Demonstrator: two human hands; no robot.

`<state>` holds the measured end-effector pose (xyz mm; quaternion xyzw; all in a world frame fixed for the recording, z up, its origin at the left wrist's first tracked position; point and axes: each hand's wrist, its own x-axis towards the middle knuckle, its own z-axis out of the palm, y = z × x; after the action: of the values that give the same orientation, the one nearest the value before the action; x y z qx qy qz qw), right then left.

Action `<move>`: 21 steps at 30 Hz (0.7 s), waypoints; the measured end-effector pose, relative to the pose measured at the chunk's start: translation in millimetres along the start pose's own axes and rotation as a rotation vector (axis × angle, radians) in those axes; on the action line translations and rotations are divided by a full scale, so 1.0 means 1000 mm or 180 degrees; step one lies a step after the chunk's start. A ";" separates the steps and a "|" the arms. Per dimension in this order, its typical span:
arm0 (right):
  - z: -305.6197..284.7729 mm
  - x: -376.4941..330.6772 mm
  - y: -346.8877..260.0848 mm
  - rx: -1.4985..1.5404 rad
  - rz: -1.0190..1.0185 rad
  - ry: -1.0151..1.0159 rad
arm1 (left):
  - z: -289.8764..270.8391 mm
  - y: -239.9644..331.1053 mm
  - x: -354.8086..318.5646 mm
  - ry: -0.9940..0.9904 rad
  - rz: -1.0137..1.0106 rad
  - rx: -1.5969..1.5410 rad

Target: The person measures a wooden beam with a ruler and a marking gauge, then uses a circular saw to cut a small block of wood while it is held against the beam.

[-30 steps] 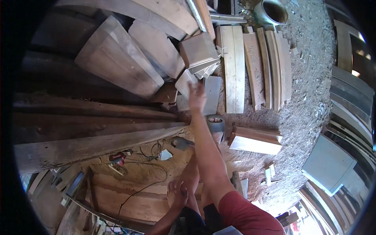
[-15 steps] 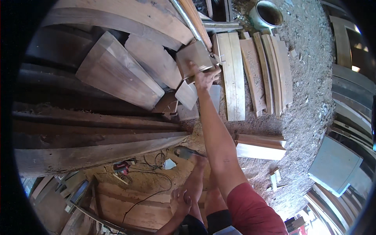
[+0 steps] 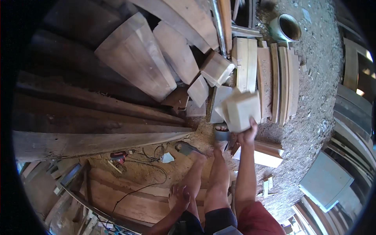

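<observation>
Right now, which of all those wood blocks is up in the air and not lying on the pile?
The pale square wood block, gripped from below by the right hand. The other short blocks lie on the pile of planks.

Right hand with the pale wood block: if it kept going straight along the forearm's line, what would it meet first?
Probably the row of pale planks laid side by side on the ground beyond the right hand and its wood block; depth is unclear, so it might pass above them.
</observation>
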<state>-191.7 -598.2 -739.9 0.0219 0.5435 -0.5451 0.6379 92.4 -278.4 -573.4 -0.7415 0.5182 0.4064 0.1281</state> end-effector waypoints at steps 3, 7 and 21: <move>-0.068 -0.031 -0.001 0.0067 0.0179 -0.0140 | 0.005 0.001 -0.001 0.0281 0.0154 -0.0312; -0.086 -0.039 0.007 -0.0117 0.0149 0.0035 | -0.005 0.009 -0.002 -0.0046 -0.0218 -0.0225; 0.098 0.127 0.011 -0.0343 -0.0322 -0.0400 | 0.073 -0.028 -0.039 0.0514 -0.0109 -0.0468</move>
<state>-141.5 -739.8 -797.1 -0.0742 0.5314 -0.5469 0.6426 77.0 -196.0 -598.2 -0.7880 0.4829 0.3799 0.0380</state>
